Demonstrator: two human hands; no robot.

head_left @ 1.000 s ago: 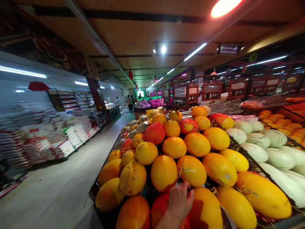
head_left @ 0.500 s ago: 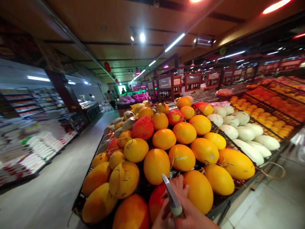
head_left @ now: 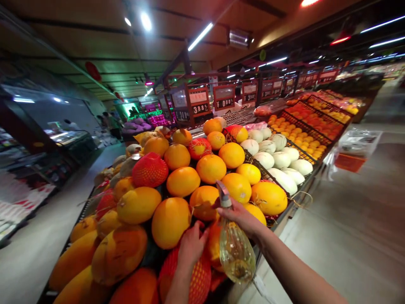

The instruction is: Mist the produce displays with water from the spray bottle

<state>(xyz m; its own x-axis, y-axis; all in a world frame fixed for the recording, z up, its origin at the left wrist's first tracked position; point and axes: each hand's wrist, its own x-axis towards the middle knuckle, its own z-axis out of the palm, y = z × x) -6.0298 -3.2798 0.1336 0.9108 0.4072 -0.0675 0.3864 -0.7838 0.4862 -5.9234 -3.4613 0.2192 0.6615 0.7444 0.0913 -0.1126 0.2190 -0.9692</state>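
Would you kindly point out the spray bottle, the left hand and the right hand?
Spray bottle (head_left: 236, 252): head view, on its transparent body.
Left hand (head_left: 191, 244): head view, on its back.
Right hand (head_left: 239, 216): head view, on its back.

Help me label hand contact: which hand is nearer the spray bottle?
Right: the right hand holds the spray bottle near its neck. The left hand is to the bottle's left, apart from it, by the red-netted melon.
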